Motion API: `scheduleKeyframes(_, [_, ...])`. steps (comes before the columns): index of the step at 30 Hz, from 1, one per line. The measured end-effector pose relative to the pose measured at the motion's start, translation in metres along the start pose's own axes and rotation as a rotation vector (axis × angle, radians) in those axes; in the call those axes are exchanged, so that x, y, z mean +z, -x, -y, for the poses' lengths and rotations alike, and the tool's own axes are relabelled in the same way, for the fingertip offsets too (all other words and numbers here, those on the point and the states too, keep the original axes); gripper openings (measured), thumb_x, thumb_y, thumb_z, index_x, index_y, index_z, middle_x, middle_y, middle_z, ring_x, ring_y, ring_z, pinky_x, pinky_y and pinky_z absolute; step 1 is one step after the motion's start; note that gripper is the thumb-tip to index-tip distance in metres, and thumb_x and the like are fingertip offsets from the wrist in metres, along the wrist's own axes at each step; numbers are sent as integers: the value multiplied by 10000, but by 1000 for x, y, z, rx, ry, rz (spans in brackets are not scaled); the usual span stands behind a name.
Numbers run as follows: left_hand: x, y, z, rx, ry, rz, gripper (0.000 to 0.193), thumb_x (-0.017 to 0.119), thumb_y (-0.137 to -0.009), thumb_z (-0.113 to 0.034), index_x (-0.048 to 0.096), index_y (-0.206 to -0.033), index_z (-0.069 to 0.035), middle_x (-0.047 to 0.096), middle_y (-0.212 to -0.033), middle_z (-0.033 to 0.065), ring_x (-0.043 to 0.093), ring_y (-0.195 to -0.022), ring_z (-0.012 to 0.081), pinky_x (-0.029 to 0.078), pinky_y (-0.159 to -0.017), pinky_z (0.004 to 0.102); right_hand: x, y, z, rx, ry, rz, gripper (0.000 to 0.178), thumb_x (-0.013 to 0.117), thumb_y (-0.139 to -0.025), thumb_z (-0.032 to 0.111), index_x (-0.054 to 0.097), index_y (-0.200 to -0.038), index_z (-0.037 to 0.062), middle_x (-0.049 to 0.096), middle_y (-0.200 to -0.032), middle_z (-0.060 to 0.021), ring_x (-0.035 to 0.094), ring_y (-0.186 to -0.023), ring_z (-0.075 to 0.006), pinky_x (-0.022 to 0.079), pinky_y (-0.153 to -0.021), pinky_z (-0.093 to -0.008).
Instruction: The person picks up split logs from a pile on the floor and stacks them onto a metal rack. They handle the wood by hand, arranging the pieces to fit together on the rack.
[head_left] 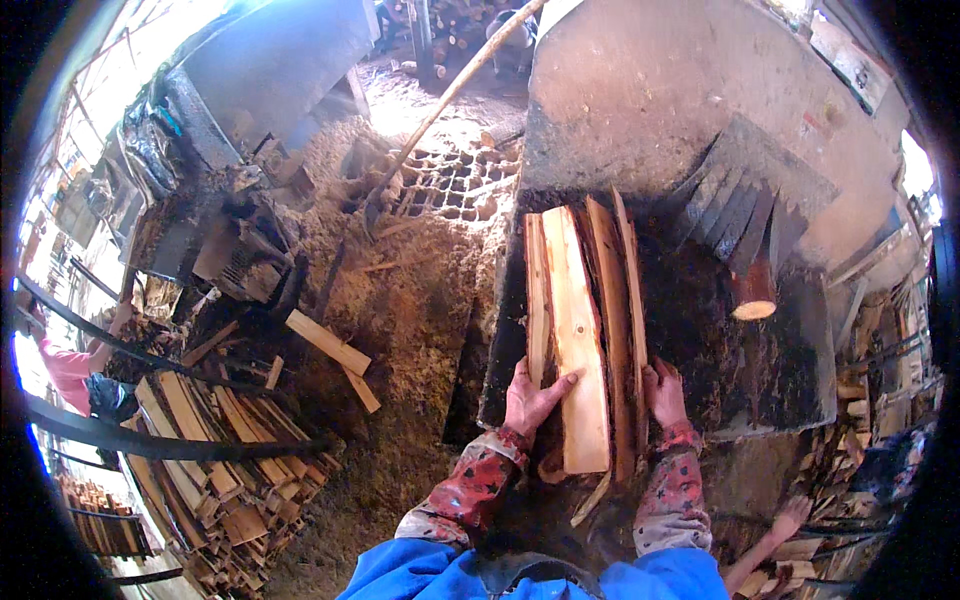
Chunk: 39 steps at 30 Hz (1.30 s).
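Admittedly, the left hand [531, 404] partly hides the leftmost held plank [537, 295].

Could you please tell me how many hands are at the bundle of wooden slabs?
2: the left hand at the left of the bundle, thumb against the pale board, and the right hand on the opposite side.

A long stick [450, 100] slants down beside a grid [448, 186]. Sawdust [400, 310] lies near them. Grey flaps [722, 208] hang down. Far left, a person [64, 374] wears pink.
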<state>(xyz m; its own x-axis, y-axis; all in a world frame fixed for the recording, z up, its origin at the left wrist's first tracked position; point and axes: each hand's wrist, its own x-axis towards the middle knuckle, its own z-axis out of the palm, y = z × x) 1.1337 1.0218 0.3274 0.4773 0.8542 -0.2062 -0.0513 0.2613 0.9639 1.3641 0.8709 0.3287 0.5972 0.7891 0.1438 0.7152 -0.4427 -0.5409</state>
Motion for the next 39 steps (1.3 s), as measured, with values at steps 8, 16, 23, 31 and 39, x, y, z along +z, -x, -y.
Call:
scheduleKeyframes(8, [-4, -5, 11, 37, -45, -23, 813, 862, -696, -334, 430, -1242, 84, 635, -1126, 157, 632, -993, 205, 507, -895, 320, 5, -2, 3, 97, -4, 50, 460, 475, -964, 353, 594, -1167, -43, 595, -1074, -272, 553, -1019, -429, 443, -883, -475])
scheduleKeyframes(16, [-6, -1, 9, 58, -99, -45, 760, 844, -717, -316, 450, -1224, 91, 655, -1061, 140, 632, -937, 172, 524, -833, 301, 9, -1, 12, 106, 1, 52, 396, 470, -940, 325, 673, -997, -9, 622, -989, -286, 582, -945, -440, 473, -851, -477])
scheduleKeyframes(23, [3, 10, -23, -58, -34, -2, 617, 839, -726, -225, 521, -1172, 59, 660, -1037, 123, 641, -872, 171, 536, -778, 295, 12, 9, 17, -1, -92, -103, 443, 563, -906, 395, 691, -843, -24, 636, -812, -282, 622, -767, -442, 507, -706, -497])
scheduleKeyframes(31, [9, 2, -15, -28, -11, 53, 629, 834, -743, -244, 513, -1194, 55, 644, -1087, 117, 628, -936, 175, 515, -824, 298, 11, 19, 28, 99, -101, -101, 397, 505, -941, 368, 679, -981, 14, 645, -954, -261, 608, -896, -440, 503, -786, -471])
scheduleKeyframes(39, [12, -2, -10, -35, -15, 52, 650, 828, -743, -252, 500, -1214, 54, 636, -1091, 114, 619, -931, 175, 508, -826, 296, -17, 47, 75, -24, -151, -304, 320, 638, -846, 101, 581, -1122, -50, 538, -1154, -221, 567, -1040, -365, 496, -860, -412])
